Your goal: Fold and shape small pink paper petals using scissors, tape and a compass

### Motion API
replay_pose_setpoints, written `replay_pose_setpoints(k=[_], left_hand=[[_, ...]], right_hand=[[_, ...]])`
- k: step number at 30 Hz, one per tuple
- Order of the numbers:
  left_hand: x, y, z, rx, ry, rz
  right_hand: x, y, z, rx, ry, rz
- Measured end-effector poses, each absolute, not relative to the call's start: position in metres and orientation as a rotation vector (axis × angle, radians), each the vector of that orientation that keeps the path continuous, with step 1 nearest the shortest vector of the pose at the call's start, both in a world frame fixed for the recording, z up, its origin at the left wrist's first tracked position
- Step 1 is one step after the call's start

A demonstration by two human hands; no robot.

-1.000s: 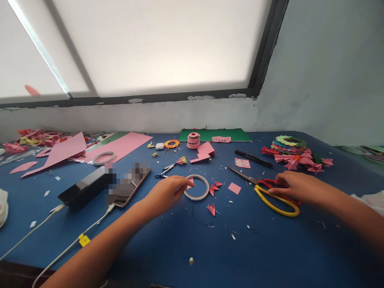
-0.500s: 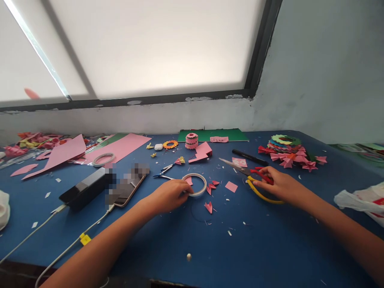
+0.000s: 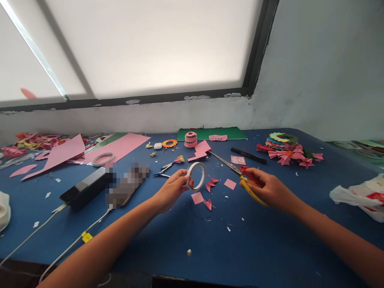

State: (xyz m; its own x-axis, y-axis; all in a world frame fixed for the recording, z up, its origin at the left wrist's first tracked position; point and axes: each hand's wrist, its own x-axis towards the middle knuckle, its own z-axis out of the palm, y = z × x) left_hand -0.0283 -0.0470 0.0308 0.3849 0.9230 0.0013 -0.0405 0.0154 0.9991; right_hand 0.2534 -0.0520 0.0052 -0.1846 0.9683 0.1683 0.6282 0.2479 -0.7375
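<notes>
Your left fingers (image 3: 181, 178) pinch the tape (image 3: 203, 177) at twelve o'clock; your right fingers (image 3: 258, 175) hold the scissors (image 3: 236, 169) at one. A loose pinch could drop the tape; straying blades (image 3: 223, 160) could nick the card (image 3: 202, 147).

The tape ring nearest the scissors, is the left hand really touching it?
Touching. The head view shows the left hand pinching the tape ring at its left edge.

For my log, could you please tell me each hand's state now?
Left hand: closed, holding a white tape roll.
Right hand: closed, holding red-and-yellow-handled scissors.
</notes>
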Motion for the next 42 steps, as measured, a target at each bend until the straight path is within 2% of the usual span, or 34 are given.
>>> replay_pose_setpoints(k=[5, 11, 14, 18, 26, 34, 42], left_hand=[[-0.024, -0.056, 0.034, 1.193, 0.795, 1.063], [-0.019, -0.067, 0.045, 1.045, 0.725, 1.166], [-0.020, -0.070, 0.050, 0.963, 0.667, 1.207], [-0.026, -0.070, 0.050, 1.149, 0.705, 1.245], [-0.032, -0.075, 0.047, 1.653, 0.718, 1.307], [-0.034, -0.077, 0.049, 1.796, 0.673, 1.355], [-0.039, -0.078, 0.043, 1.986, 0.585, 1.145]], right_hand=[[0.243, -0.061, 0.011, -1.402, -1.911, 0.776], [0.235, -0.069, 0.015, -1.327, -1.807, 1.247], [0.232, -0.072, 0.012, -1.256, -1.875, 1.340], [0.232, -0.072, 0.006, -1.150, -2.016, 1.433], [0.235, -0.079, 0.014, -1.193, -2.319, 1.427], [0.233, -0.084, 0.024, -1.238, -2.429, 1.346], [0.231, -0.084, 0.023, -1.112, -2.482, 1.435]])
